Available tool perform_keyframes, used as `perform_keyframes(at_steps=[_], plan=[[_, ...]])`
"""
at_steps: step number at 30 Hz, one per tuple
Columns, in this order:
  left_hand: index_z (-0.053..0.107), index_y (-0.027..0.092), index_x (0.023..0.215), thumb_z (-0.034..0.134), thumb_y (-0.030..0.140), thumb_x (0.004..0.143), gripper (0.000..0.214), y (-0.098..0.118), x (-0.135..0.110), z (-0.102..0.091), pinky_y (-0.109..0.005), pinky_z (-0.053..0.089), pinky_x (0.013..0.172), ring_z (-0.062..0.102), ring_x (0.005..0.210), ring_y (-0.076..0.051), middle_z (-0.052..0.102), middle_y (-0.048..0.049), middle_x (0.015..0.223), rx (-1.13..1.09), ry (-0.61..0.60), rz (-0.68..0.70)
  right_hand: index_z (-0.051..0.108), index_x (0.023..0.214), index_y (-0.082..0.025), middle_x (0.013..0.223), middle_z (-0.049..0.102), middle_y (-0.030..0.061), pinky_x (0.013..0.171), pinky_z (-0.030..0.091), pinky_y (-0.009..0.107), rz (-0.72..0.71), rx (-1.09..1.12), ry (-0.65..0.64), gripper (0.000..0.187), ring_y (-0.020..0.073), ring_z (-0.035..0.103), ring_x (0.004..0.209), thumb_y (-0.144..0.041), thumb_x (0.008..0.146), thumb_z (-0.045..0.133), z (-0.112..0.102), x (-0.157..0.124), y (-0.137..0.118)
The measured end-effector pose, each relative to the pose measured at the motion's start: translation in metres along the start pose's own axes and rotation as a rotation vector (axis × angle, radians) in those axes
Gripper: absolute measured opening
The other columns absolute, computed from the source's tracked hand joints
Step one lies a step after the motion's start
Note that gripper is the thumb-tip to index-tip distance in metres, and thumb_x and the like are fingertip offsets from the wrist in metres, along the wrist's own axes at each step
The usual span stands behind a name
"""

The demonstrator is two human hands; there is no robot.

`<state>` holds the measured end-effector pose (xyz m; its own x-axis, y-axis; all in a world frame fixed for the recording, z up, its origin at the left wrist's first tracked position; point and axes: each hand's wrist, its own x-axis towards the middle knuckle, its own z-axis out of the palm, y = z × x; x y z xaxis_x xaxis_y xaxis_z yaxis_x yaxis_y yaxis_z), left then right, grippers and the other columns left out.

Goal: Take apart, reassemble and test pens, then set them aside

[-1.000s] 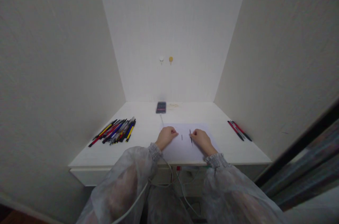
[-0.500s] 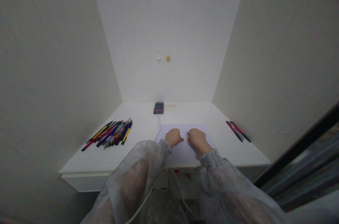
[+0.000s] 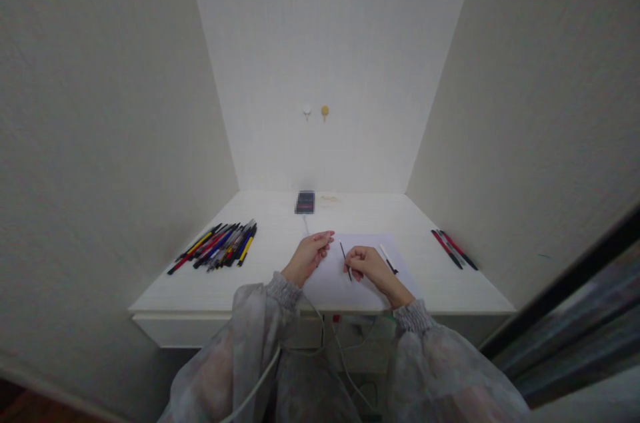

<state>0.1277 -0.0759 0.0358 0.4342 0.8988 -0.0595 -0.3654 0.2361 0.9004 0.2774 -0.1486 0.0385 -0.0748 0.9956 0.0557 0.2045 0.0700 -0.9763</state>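
Note:
Between my right hand's [image 3: 369, 266] thumb and fingers is a slim black pen refill [image 3: 343, 250] with a pale tip, tilted over the paper. My left hand [image 3: 307, 258] is raised at the left of the sheet, its fingertips pinched together; whatever they hold, if anything, is too small to make out. Beneath both hands lies a white sheet of paper [image 3: 325, 286]. A white-and-black pen part [image 3: 388, 259] rests on the sheet just beyond my right hand, partly hidden by it.
A heap of several pens [image 3: 220, 246] in red, yellow, blue and black lies at the desk's left. A few red and black pens [image 3: 454, 250] lie at the right edge. A blurred dark device [image 3: 305, 202] with a white cable sits at the back. Walls enclose the desk [image 3: 275, 216].
My hands have turned from knuckles-up fists to pinches, and the left has moved left. The refill now shows clearly in my right hand, and a pen part has appeared on the paper.

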Motion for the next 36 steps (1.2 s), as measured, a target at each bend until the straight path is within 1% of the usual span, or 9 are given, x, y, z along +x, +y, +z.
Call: perform_keyframes(at_steps=[2,4,7,10,16,21,32,36], plan=[[0.060,0.011,0.079,0.063,0.019,0.067,0.015,0.000,-0.005,-0.003,-0.014,0.035,0.047,0.047,0.052,-0.003,0.057,-0.0013,0.071,-0.094,0.004,-0.009,0.051,0.062,-0.014,0.056,0.060,-0.0011,0.036,0.029,0.016,-0.016,0.063,-0.036,0.006,0.0041,0.039,0.035,-0.020,0.063,0.050,0.009,-0.002,-0.003],[0.058,0.012,0.075,0.062,0.018,0.069,0.009,-0.001,-0.008,-0.006,-0.015,0.040,0.053,0.053,0.059,-0.004,0.058,-0.0022,0.074,-0.172,0.005,-0.023,0.051,0.062,-0.014,0.054,0.059,-0.0017,0.035,0.028,0.016,-0.019,0.079,-0.059,0.004,0.0040,0.039,0.034,-0.018,0.062,0.050,0.016,-0.002,-0.003],[0.056,0.012,0.074,0.059,0.017,0.072,0.006,0.001,-0.012,-0.009,-0.017,0.044,0.061,0.057,0.067,-0.007,0.060,-0.0041,0.076,-0.243,0.030,-0.062,0.050,0.062,-0.015,0.052,0.058,-0.0026,0.035,0.029,0.015,-0.015,0.061,-0.076,0.003,0.0042,0.039,0.034,-0.016,0.061,0.049,0.024,-0.003,-0.003],[0.056,0.012,0.074,0.058,0.015,0.074,0.004,0.002,-0.018,-0.010,-0.018,0.046,0.065,0.059,0.070,-0.009,0.061,-0.0049,0.077,-0.281,0.051,-0.085,0.049,0.061,-0.015,0.051,0.057,-0.0032,0.035,0.029,0.015,-0.014,0.046,-0.081,0.002,0.0040,0.039,0.034,-0.015,0.060,0.048,0.028,-0.006,-0.004],[0.056,0.011,0.076,0.057,0.014,0.074,0.004,0.004,-0.031,-0.008,-0.018,0.047,0.064,0.059,0.070,-0.009,0.061,-0.0048,0.076,-0.321,0.013,-0.103,0.049,0.061,-0.015,0.050,0.056,-0.0037,0.034,0.029,0.015,-0.025,0.022,-0.083,0.003,0.0039,0.039,0.034,-0.014,0.059,0.047,0.032,-0.011,-0.008],[0.055,0.011,0.074,0.058,0.013,0.073,0.004,0.010,-0.042,-0.003,-0.019,0.048,0.066,0.060,0.069,-0.009,0.061,-0.0049,0.074,-0.298,0.042,-0.108,0.049,0.061,-0.015,0.052,0.057,-0.0035,0.035,0.032,0.016,-0.026,-0.010,-0.091,0.003,0.0042,0.040,0.035,-0.014,0.059,0.047,0.034,-0.015,-0.009],[0.055,0.012,0.075,0.053,0.013,0.077,0.003,0.016,-0.050,-0.003,-0.018,0.049,0.066,0.060,0.069,-0.008,0.061,-0.0038,0.075,-0.356,0.022,-0.123,0.049,0.062,-0.015,0.052,0.057,-0.0029,0.035,0.031,0.016,-0.048,0.009,-0.098,0.002,0.0040,0.039,0.035,-0.015,0.060,0.048,0.036,-0.023,-0.018],[0.055,0.011,0.075,0.054,0.013,0.076,0.002,0.020,-0.054,-0.001,-0.019,0.048,0.065,0.059,0.069,-0.009,0.061,-0.0041,0.075,-0.338,0.030,-0.115,0.049,0.062,-0.015,0.053,0.057,-0.0027,0.035,0.031,0.016,-0.056,0.015,-0.103,0.003,0.0039,0.039,0.035,-0.014,0.061,0.047,0.035,-0.024,-0.020]])
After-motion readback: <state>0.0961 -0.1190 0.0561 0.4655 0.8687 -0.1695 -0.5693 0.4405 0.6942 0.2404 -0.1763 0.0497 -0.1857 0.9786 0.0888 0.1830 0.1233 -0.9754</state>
